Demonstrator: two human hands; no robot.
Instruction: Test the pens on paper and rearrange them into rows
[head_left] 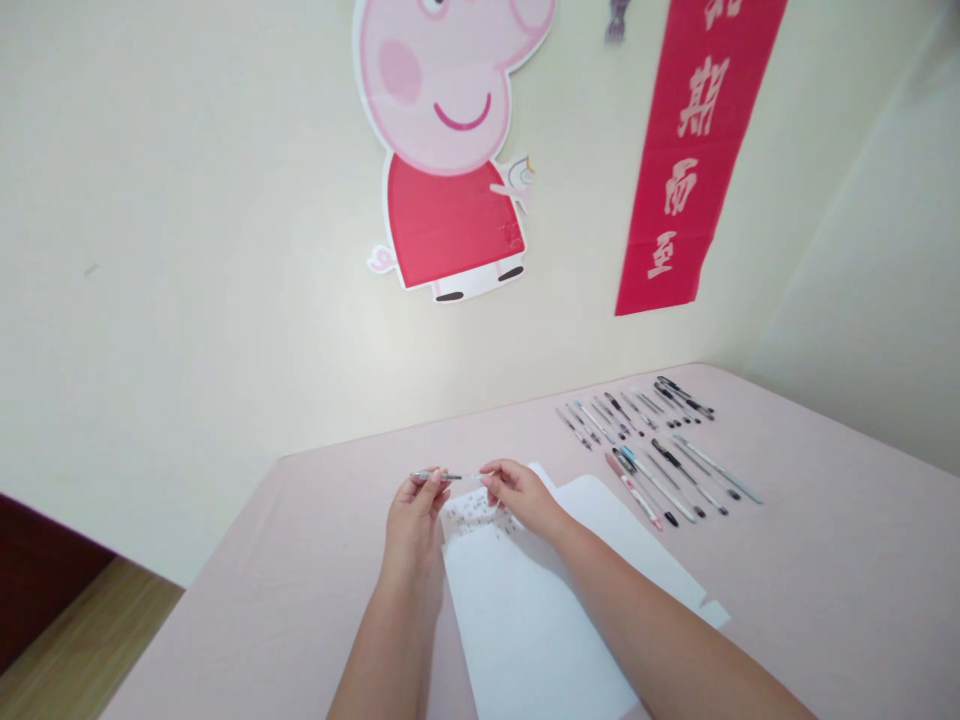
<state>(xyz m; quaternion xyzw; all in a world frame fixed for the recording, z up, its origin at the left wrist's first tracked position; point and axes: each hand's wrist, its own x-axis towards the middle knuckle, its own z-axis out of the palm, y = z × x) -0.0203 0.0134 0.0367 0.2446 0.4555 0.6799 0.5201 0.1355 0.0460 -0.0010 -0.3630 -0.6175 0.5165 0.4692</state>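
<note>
Above the papers, my left hand (411, 520) is closed around a slim pen (452, 477) with a grey and dark barrel, held nearly level. My right hand (529, 497) pinches the thin, pale, clear end on the right, its fingers pressed together. Whether that clear end is one piece with the barrel or a separate part, I cannot tell. Under my hands lies a white sheet (457, 522) with small dark marks or bits at its top. A blank white paper (525, 620) covers its lower part, below my right forearm.
Several pens (667, 480) lie in a slanted row on the pink tabletop (337, 520) to the right, some with caps beside them. Behind them is another row of pens (607, 415). A pig cutout (454, 220) and a red banner (667, 190) hang on the wall.
</note>
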